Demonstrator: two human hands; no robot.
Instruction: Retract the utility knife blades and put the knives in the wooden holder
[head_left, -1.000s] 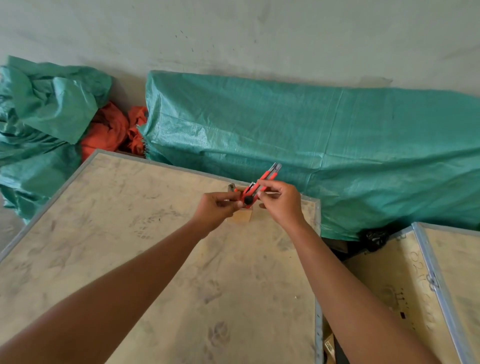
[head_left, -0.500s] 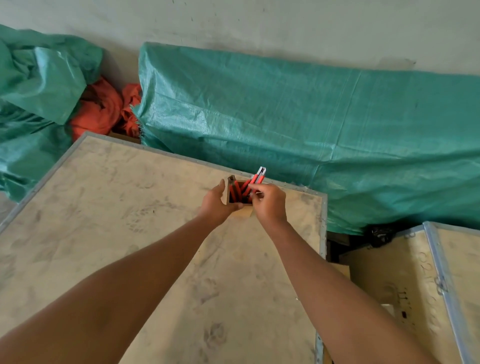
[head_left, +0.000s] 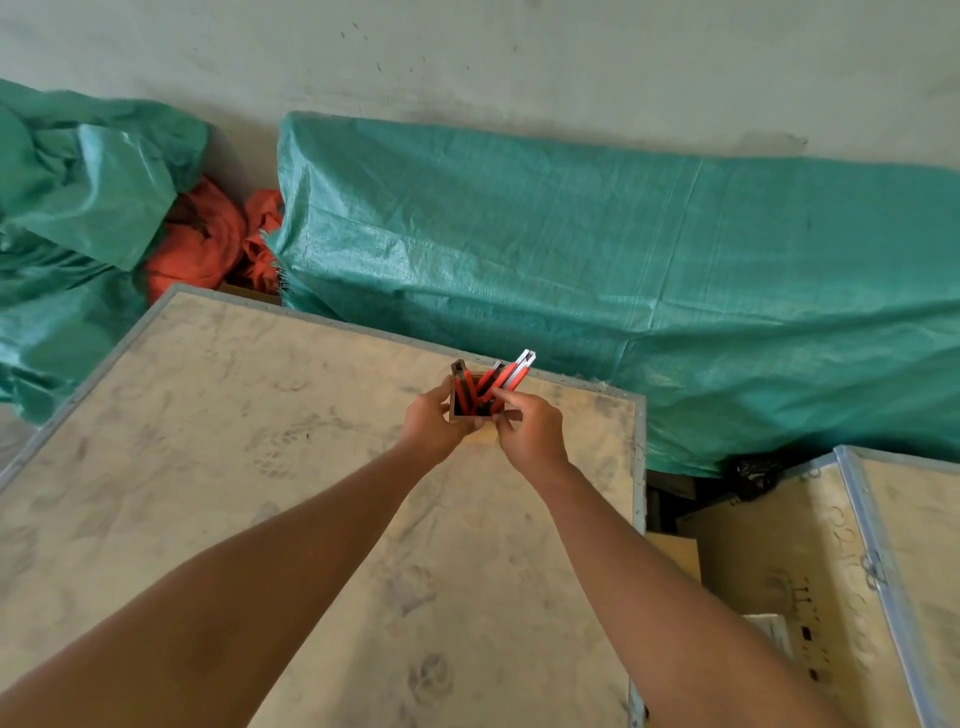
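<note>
Bare hands: 2, the left hand (head_left: 431, 418) at 9 o'clock of the holder, the right hand (head_left: 530, 431) at 4 o'clock.
Square wooden holder (head_left: 459, 392): 1.
Red-and-black utility knives (head_left: 511, 376): at least 3 in the holder; exact count unclear.
Metal-edged plywood crates: 2, near crate (head_left: 208, 441), second crate (head_left: 883, 571) at 3 o'clock.
Green woven tarpaulins: 2, large tarpaulin (head_left: 623, 270), crumpled tarpaulin (head_left: 78, 208).
Orange cloth bundle (head_left: 208, 239): 1.

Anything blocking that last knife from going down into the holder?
Nothing separate. The knife is already tip-down in the holder, leaning out to the right. Only the other knives inside crowd it. The left hand steadies the holder; the right hand guides.
</note>
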